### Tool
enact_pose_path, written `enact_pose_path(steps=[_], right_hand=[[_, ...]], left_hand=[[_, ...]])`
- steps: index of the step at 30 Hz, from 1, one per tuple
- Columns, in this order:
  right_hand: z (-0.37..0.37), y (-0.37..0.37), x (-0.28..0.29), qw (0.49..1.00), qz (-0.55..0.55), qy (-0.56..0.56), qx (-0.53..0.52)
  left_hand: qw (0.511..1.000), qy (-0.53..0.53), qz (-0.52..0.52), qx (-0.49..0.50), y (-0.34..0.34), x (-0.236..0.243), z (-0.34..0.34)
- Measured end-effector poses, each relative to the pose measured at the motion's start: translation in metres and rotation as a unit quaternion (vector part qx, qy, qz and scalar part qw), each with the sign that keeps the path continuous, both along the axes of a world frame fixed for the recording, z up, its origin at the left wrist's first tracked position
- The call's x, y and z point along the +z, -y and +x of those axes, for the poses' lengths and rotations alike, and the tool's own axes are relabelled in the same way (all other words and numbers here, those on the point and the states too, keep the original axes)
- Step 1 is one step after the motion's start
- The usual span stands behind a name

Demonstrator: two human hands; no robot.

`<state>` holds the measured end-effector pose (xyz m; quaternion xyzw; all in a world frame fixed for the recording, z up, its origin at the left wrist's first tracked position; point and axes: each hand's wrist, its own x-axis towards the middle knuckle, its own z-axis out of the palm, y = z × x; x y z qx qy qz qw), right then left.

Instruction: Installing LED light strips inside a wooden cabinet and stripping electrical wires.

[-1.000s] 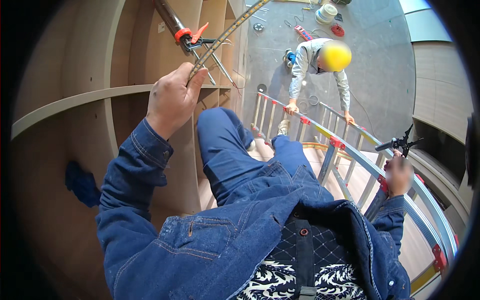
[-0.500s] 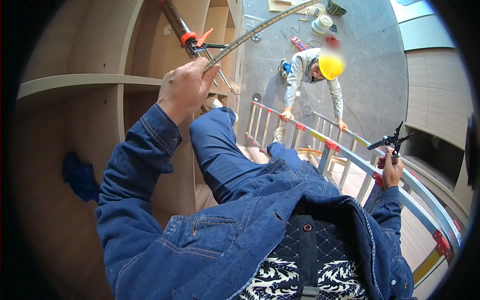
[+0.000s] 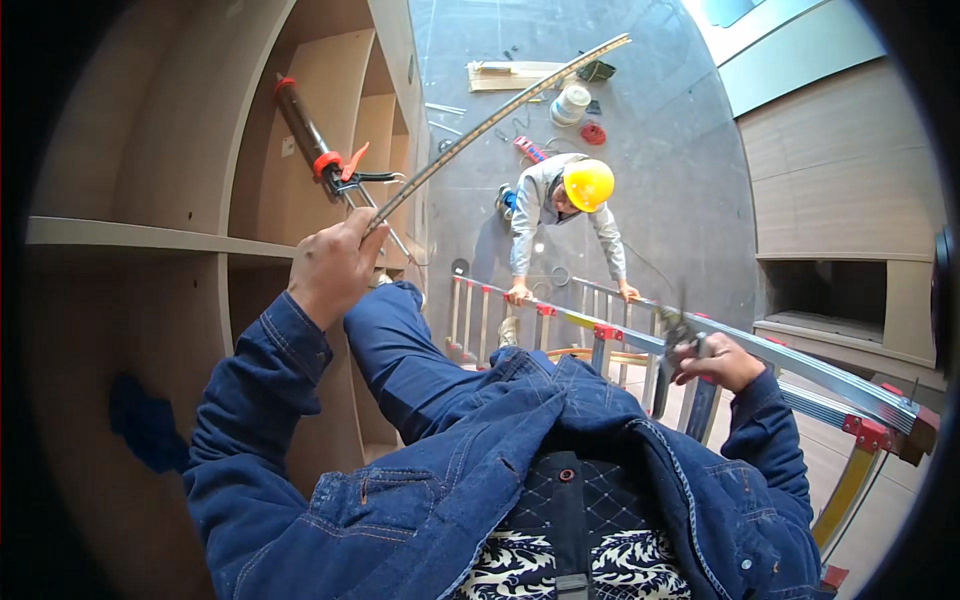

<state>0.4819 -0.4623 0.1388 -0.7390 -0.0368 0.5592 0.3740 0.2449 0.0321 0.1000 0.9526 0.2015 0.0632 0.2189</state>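
Yellowish and narrow, the dotted strip (image 3: 500,116) rises from the left hand (image 3: 335,265), whose thumb and fingers are pinched together on its near end. Its long axis slants from near left to far right with a slight bow, and its tip points far right, seen against the floor beyond. Just beside that grip, on the left, a dark-barrelled caulking gun (image 3: 310,125) with a red trigger leans in the wooden shelving (image 3: 130,235) — its rods are partly hidden by the hand. A blue cloth (image 3: 148,425) lies in a near left compartment. Well apart, on the right, the right hand (image 3: 718,362) is clamped around a dark pliers-like tool (image 3: 678,335), too blurred to tell how its jaws stand. Below that hand the metal ladder (image 3: 606,332) with red fittings runs from the middle to the near right, blocking part of the floor. On its far side a co-worker (image 3: 545,195) in a yellow helmet (image 3: 589,185) has both hands on the rails. Farther off are a red power strip (image 3: 530,150), a red coil (image 3: 593,134), a white bucket (image 3: 571,105) and a pale board (image 3: 515,77) — pale cabinets (image 3: 845,200) line the right.
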Motion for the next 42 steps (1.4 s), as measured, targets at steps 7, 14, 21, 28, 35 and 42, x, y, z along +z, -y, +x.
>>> enact_pose_path(steps=[7,14,21,28,35,42], right_hand=[[-0.022,-0.001,-0.034,0.964,0.081,-0.252,0.012],[-0.035,-0.012,-0.003,0.931,0.130,-0.330,-0.090],[-0.011,-0.080,-0.003,0.899,0.328,-0.271,-0.105],[0.054,-0.201,-0.015,0.793,0.450,-0.142,-0.386],[0.066,-0.240,-0.008,0.787,0.446,-0.107,-0.413],[0.037,-0.256,-0.025,0.860,0.396,-0.086,-0.310]], left_hand=[[1.000,-0.003,-0.018,-0.008,0.006,0.007,-0.001],[0.999,-0.018,-0.027,-0.018,0.004,0.004,0.002],[0.999,-0.017,-0.018,-0.037,0.006,0.003,0.000],[0.997,-0.041,-0.022,-0.060,0.011,0.002,0.001],[0.994,-0.047,-0.022,-0.097,0.011,-0.004,-0.003],[0.963,-0.143,-0.199,-0.112,0.015,0.021,0.003]])
